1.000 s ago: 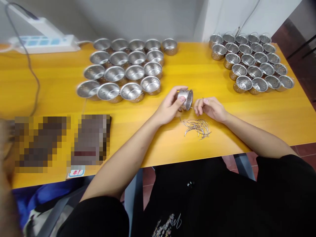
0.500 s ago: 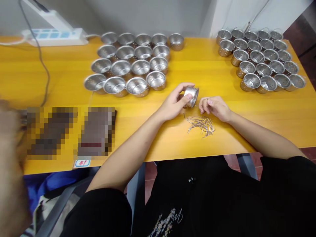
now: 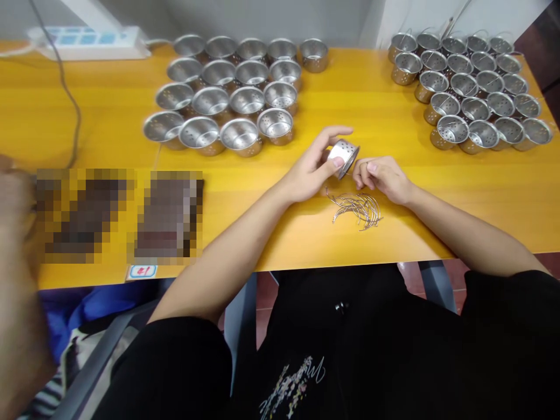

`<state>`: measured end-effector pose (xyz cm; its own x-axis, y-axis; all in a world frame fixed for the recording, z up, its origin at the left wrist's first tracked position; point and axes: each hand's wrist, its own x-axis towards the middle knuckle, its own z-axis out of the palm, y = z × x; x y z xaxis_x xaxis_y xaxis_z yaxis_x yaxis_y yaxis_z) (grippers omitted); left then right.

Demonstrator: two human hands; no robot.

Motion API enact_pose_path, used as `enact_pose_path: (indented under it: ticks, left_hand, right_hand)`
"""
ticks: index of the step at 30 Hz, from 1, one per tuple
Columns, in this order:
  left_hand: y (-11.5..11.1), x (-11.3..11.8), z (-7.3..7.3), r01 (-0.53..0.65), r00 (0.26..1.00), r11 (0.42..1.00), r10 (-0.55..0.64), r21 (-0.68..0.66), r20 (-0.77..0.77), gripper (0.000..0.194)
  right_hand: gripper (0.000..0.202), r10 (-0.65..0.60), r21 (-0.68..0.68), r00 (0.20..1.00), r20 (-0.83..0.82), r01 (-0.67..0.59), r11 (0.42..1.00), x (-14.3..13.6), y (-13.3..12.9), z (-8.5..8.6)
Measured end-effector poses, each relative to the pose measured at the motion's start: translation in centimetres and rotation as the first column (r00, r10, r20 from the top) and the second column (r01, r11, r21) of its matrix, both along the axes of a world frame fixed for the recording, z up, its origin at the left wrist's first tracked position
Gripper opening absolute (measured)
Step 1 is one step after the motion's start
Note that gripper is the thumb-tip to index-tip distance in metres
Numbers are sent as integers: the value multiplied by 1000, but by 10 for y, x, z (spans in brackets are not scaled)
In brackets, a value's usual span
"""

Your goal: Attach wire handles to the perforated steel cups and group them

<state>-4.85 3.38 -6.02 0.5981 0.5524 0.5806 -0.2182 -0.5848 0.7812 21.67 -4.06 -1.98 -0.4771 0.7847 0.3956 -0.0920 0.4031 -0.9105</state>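
Observation:
My left hand [image 3: 311, 170] holds a small perforated metal cup [image 3: 343, 155] tipped on its side, its mouth facing right. The thumb presses on the cup's wall while the index finger stretches out above it. Close to the rim, my right hand [image 3: 384, 178] is closed in a pinch on a thin metal wire, of which only a short bit shows between the fingers and the cup. Whether the wire touches the rim I cannot tell. Below both hands, a loose pile of curved metal wires [image 3: 356, 208] lies on the yellow table [image 3: 297, 245].
Rows of perforated cups [image 3: 240, 135] stand at the back left. Another group, with wire handles [image 3: 450, 129], stands at the back right. A power strip [image 3: 90, 44], a cable [image 3: 65, 87], two pixelated dark objects [image 3: 168, 216] and another person's blurred arm [image 3: 20, 280] are left.
The cup has tilted a little in my left hand, and the left index finger has straightened away from it. My right hand stays by the rim. The whole view has shifted slightly.

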Motion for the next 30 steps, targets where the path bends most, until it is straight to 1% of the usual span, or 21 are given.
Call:
enact_pose_path:
  ticks: [2, 4, 7, 10, 13, 15, 18, 22, 26, 30]
  left_hand:
    - [0, 3, -1, 9, 1000, 999, -9, 43, -8, 79]
    - [-1, 6, 0, 14, 1000, 999, -13, 50, -19, 78]
    - [-8, 10, 6, -9, 1000, 999, 9, -34, -14, 84]
    - [-15, 12, 17, -73, 996, 988, 67, -133, -55, 93]
    - [-20, 14, 28, -107, 993, 977, 96, -185, -71, 99]
    - [-21, 15, 31, -117, 992, 972, 107, -204, -61, 101]
    - [-22, 16, 30, -128, 991, 972, 118, -197, -62, 102]
    - [-22, 16, 26, -106, 993, 981, 95, -165, -77, 112]
    - [-24, 14, 25, -108, 991, 983, 95, -151, -90, 104]
    - [-24, 14, 27, -142, 987, 973, 126, -180, -97, 109]
  right_hand:
    - [83, 1, 17, 1000, -13, -1, 1000, 0, 1, -2]
    - [83, 2, 25, 1000, -22, -1, 1000, 0, 1, -2]
    - [86, -20, 10, 1000, -14, 20, 1000, -1, 0, 1]
    - [89, -56, -35, 998, 11, 56, 998, -2, -4, 7]
    - [91, -70, -71, 997, 13, 71, 995, -4, -6, 10]
    - [94, -77, -82, 997, 7, 78, 994, -4, -5, 9]
    - [97, -84, -83, 996, 6, 85, 993, -5, -4, 8]
    - [92, -78, -74, 997, 2, 78, 994, -5, -5, 7]
    - [87, -68, -46, 997, -23, 67, 997, -4, -6, 6]
    - [91, -79, -67, 997, -8, 78, 995, -4, -5, 5]
